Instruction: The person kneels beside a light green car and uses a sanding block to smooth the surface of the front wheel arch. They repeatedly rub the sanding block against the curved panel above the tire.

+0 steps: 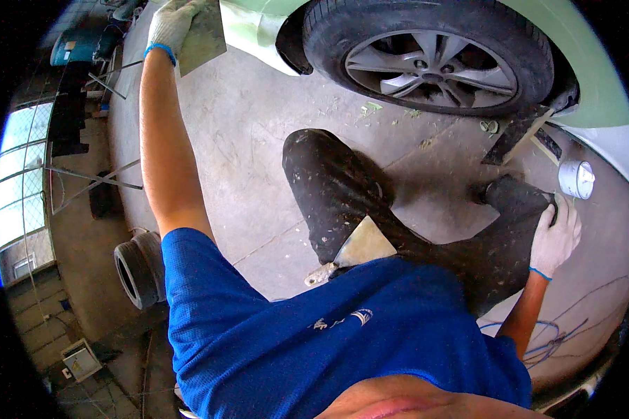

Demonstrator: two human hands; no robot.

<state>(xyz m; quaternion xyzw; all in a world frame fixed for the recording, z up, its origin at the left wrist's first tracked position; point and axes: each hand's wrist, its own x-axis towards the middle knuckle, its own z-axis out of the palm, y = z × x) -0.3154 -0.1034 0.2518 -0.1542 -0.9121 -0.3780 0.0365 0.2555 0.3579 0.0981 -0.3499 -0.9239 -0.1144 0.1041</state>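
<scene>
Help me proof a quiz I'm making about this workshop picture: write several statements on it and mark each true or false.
1. The left hand and right hand both wear whitish gloves. True.
2. The left hand grips the tire. False: it holds a flat panel.
3. The right hand rests at the person's knee. True.
4. The scraper is in the right hand. False: the scraper is at the lap, apart from both hands.
5. The shirt is red. False: the shirt is blue.
</scene>
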